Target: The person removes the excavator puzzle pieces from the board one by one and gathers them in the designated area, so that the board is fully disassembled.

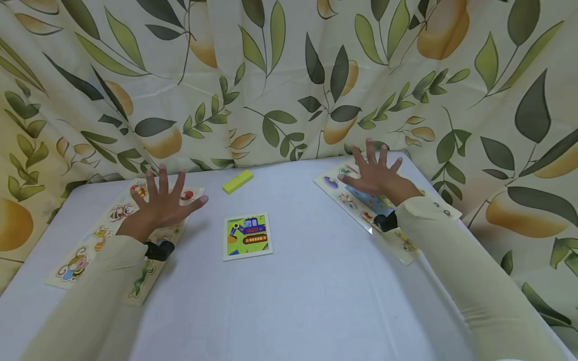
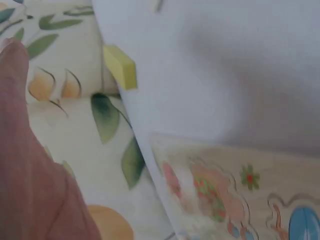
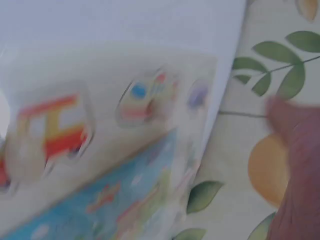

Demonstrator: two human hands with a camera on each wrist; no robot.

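My left hand [image 1: 158,208], fingers spread, hovers over a puzzle board [image 1: 101,235] printed with insects and small animals on the left of the table. On the right, my other hand [image 1: 377,175] is spread above a second puzzle board [image 1: 361,213] with vehicle pictures. A blue printed sheet [image 3: 115,195] lies on that board, partly hidden by the hand. Neither hand holds anything. Between them lies a square picture puzzle [image 1: 248,236] showing a blue excavator on green. Behind it is a yellow-green block [image 1: 238,181].
A white cloth [image 1: 289,301] covers the table. Behind and beside it hangs a curtain [image 1: 289,80] with leaves and orange fruit. Both wrists carry black straps, and long cream sleeves [image 1: 469,281] reach in from the front corners.
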